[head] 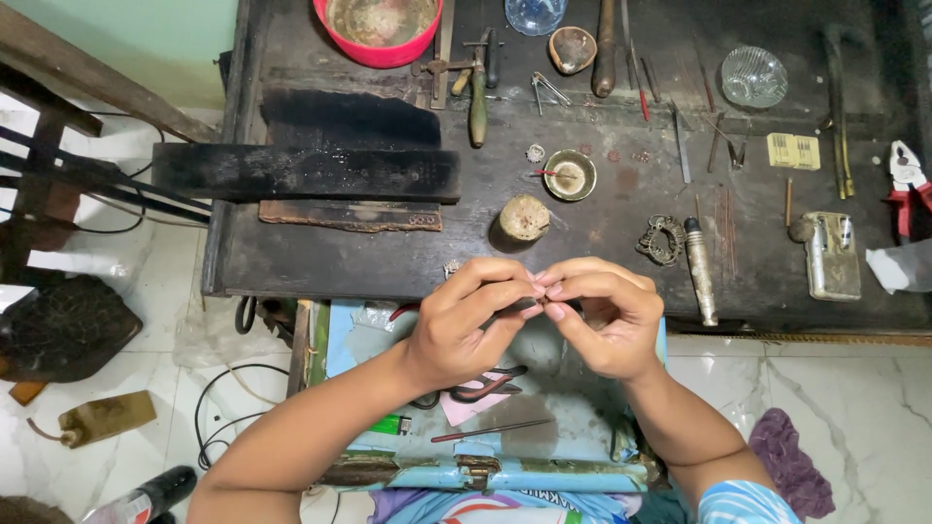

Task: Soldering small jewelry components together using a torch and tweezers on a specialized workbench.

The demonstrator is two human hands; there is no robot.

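My left hand (pixel 464 325) and my right hand (pixel 602 315) meet fingertip to fingertip above a light blue metal tray (pixel 544 388) at the front edge of a dark workbench (pixel 582 213). Between the pinched fingers is a small thin dark piece (pixel 529 306), mostly hidden; the left hand seems to hold a slim tool or wire. Red-handled scissors or pliers (pixel 485 385) and a thin rod (pixel 490 430) lie in the tray under my hands.
On the bench: a short wooden cylinder (pixel 524 217), a small brass bowl (pixel 569 176), a red bowl (pixel 379 29), a filigree metal piece (pixel 662 240), a metal tube (pixel 701 272), a glass dish (pixel 753 78), red pliers (pixel 908 184), black blocks (pixel 306 173). Cables lie on the marble floor.
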